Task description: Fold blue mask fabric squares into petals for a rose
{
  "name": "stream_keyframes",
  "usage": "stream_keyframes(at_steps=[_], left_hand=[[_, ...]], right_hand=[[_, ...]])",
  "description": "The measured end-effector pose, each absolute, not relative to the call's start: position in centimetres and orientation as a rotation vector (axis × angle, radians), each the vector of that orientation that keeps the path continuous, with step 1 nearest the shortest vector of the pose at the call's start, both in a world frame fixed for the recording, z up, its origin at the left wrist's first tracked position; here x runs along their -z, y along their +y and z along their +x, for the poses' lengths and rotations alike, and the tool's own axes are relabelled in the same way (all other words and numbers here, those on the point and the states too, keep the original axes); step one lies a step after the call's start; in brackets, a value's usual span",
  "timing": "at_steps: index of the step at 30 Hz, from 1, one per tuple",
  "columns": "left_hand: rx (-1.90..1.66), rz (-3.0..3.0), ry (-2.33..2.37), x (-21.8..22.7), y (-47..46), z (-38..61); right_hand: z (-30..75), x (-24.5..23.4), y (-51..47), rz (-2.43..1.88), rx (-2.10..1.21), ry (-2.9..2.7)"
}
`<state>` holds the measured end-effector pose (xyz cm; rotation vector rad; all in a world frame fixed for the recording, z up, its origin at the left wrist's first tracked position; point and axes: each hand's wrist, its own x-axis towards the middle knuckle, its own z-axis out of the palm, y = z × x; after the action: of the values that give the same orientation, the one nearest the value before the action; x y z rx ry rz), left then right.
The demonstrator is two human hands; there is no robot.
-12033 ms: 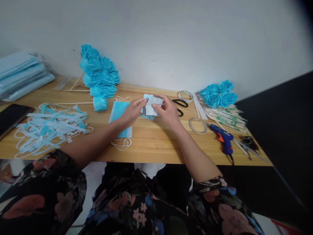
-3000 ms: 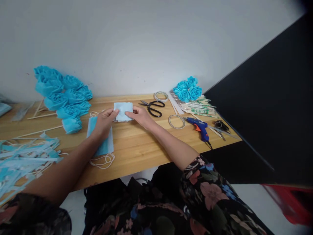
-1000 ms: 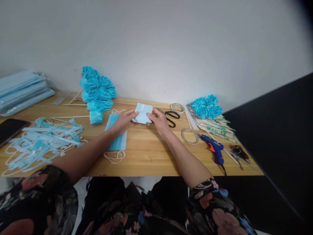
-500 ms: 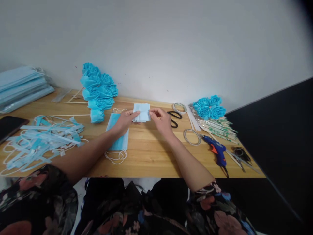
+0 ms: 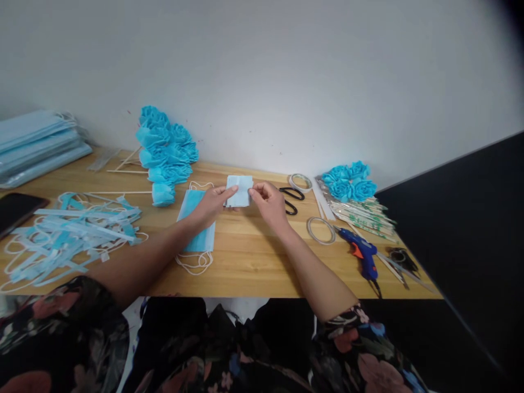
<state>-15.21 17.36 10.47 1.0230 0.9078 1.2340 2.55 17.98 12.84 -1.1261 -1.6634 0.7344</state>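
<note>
A small pale-blue folded piece of mask fabric (image 5: 239, 191) is held up between my two hands, over the middle of the wooden table. My left hand (image 5: 213, 205) pinches its left side, thumb on top and fingers underneath. At its right edge, the fingertips of my right hand (image 5: 268, 201) are closed on it. Beneath my left wrist lies a blue face mask (image 5: 203, 240) with white ear loops. Black-handled scissors (image 5: 292, 193) rest just beyond my right hand, their blades hidden by it.
Left hold a pile of cut mask strips (image 5: 77, 234), a phone (image 5: 18, 210), stacked masks (image 5: 36, 144) and blue fabric roses (image 5: 166, 144). Right are tape rolls (image 5: 301, 182), more roses (image 5: 350, 180), packed sticks (image 5: 364, 215) and a blue glue gun (image 5: 360, 245). A wall (image 5: 254, 82) stands behind.
The folded fabric has shifted slightly right and turned a little, and my left hand has moved right with it. Both hands keep hold of the fabric.
</note>
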Motion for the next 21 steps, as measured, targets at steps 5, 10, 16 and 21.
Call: stream_keyframes(at_steps=[5, 10, 16, 21], left_hand=[[-1.266, 0.944, 0.788, -10.86, 17.12, -15.06], [-1.262, 0.934, 0.786, -11.24, 16.96, -15.20], [-1.263, 0.968, 0.824, -11.33, 17.04, -15.20], [-1.309, 0.968, 0.815, -11.04, 17.23, -15.13]], right_hand=[[2.65, -12.75, 18.02, -1.132, -0.756, -1.644], [2.74, -12.27, 18.44, -1.102, -0.841, -1.582], [2.74, -12.19, 18.58, -1.111, -0.879, -1.554], [2.67, -12.28, 18.44, -1.112, -0.888, -1.552]])
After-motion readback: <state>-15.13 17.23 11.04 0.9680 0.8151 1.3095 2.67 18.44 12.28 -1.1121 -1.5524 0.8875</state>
